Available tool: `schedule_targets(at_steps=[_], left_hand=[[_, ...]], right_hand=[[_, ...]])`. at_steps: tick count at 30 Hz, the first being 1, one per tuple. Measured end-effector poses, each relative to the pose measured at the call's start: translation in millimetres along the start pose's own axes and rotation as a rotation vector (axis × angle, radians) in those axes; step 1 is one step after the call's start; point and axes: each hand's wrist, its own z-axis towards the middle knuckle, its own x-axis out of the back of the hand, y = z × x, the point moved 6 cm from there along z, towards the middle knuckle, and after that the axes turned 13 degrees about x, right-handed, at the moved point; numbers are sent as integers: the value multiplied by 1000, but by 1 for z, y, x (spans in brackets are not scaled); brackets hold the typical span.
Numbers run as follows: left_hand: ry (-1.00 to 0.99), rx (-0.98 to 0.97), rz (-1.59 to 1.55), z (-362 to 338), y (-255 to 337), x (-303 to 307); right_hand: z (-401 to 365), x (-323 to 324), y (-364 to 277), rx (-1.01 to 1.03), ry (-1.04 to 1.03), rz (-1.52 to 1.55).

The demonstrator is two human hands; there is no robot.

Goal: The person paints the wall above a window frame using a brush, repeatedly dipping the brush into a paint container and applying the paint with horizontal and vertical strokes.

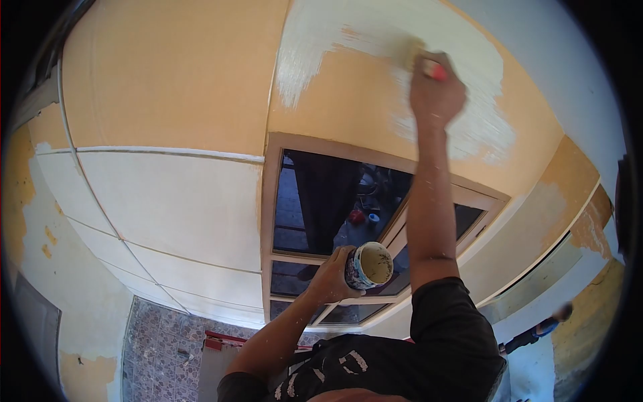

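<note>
My right hand (439,90) is raised high and closed around a paintbrush (434,69) with a red part on its handle. The blurred bristles are at the wall (341,87), where pale whitish paint (462,40) lies in streaks over the orange surface. Lower down, my left hand (333,276) grips a paint can (372,265) from its left side. The can's mouth faces me, showing pale paint inside and dark smears along the rim.
Below the painted area is a framed window (335,201) with dark, reflecting glass. A thin pipe or cable (100,201) runs down the left wall. Tiled floor (161,342) lies far below, beside a red-edged object (221,340). Another person (539,329) stands at lower right.
</note>
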Motion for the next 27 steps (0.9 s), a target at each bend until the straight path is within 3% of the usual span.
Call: schedule_targets(at_steps=[2, 5, 7, 10, 18, 21, 23, 25, 26, 27], left_hand=[[-19, 2, -7, 0, -1, -1], [-18, 24, -24, 0, 1, 0], [-18, 33, -15, 0, 1, 1], [-16, 48, -2, 0, 3, 4], [-28, 35, -26, -1, 2, 3], [-34, 28, 14, 1, 2, 0], [-17, 25, 3, 2, 0, -1], [-30, 33, 4, 0, 2, 1], [-37, 39, -1, 0, 3, 2], [-38, 38, 4, 0, 3, 3]], right_hand=[[-8, -47, -36, 68, -132, -19], [-8, -83, -108, 169, -125, 221], [-2, -83, -136, 102, -68, 383], [12, -73, -118, -15, -80, 449], [-2, 9, 43, -140, -1, 109], [4, 18, 34, -172, 5, 39], [4, -4, 3, -12, -11, -37], [-3, -44, -42, 54, -104, 2], [-11, -66, -63, 110, 26, 137], [-12, -77, -93, 97, -25, 191]])
